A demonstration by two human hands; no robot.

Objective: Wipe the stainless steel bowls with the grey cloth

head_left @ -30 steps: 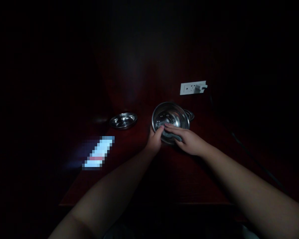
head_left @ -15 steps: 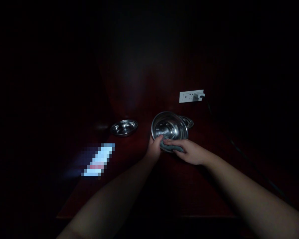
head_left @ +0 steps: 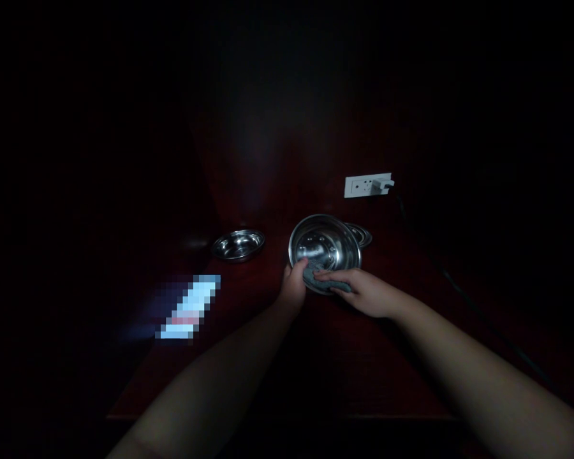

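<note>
A shiny steel bowl [head_left: 326,243] is tilted toward me on a dark red table [head_left: 363,357]. My left hand [head_left: 294,285] grips the bowl's near-left rim, thumb over the edge. My right hand [head_left: 363,292] presses a grey cloth [head_left: 316,276] against the bowl's near inner wall, fingers closed flat on the cloth. The scene is very dark.
A second steel bowl [head_left: 238,245] sits to the left. Another steel dish [head_left: 361,234] peeks out behind the held bowl. A white power strip [head_left: 367,185] with a plug lies beyond, its cable running right. A glowing blurred phone screen [head_left: 188,308] lies at left.
The view dipped between one second ago and now, so everything sits lower in frame. My right hand with the cloth slid slightly along the bowl's near rim. Left hand keeps its grip.
</note>
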